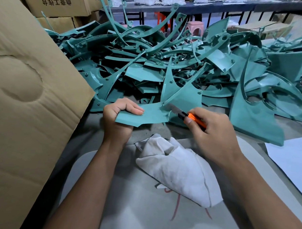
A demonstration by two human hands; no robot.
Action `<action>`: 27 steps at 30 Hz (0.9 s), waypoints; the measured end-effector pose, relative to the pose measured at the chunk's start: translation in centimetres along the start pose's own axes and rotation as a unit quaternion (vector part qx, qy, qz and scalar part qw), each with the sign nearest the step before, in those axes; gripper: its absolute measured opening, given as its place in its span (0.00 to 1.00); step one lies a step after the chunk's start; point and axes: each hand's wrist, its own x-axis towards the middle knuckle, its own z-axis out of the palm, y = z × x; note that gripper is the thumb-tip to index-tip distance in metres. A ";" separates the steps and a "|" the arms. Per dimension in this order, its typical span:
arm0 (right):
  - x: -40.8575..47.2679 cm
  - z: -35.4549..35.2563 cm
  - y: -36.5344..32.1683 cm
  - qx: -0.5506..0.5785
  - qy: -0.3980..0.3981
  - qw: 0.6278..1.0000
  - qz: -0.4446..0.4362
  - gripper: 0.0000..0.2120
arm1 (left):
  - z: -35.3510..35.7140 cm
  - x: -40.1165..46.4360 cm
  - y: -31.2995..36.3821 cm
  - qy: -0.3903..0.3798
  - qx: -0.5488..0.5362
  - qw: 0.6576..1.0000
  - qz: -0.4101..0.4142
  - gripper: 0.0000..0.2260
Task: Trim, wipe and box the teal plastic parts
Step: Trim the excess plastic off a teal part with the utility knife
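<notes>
A heap of teal plastic parts covers the far half of a grey worktable, curved strips and fin-shaped panels tangled together and spilling toward the near edge. A large cardboard box flap leans in from the left, close beside the left forearm, with stacked cartons behind it. A crumpled white cloth lies on a pale mat between the two forearms, and a white sheet sits at the right edge. A pink stool and a long dark bench stand beyond the pile.

The left hand clenches the near corner of one teal part, thumb on top and fingers curled beneath, holding it just above the table in front of the heap. The part's flat base runs roughly left to right, while its long tapering fin rises away from the person, pointing up and toward the pile. The right hand grasps an orange utility knife, blade extended leftward and resting against the part's right-hand edge, near a raised rib.
</notes>
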 end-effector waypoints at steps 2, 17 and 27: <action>0.0 0.0 -0.2 -0.012 0.002 1.000 -0.013 0.08 | -0.1 0.0 -0.1 0.002 -0.009 1.000 -0.019 0.17; -0.4 -0.8 -1.1 -0.002 -0.009 0.998 -0.067 0.04 | 0.0 -0.4 0.5 0.013 -0.006 0.999 -0.038 0.17; -0.2 -0.3 -0.6 0.009 0.005 0.999 -0.051 0.06 | 0.2 -0.4 0.6 0.020 0.003 0.999 -0.045 0.18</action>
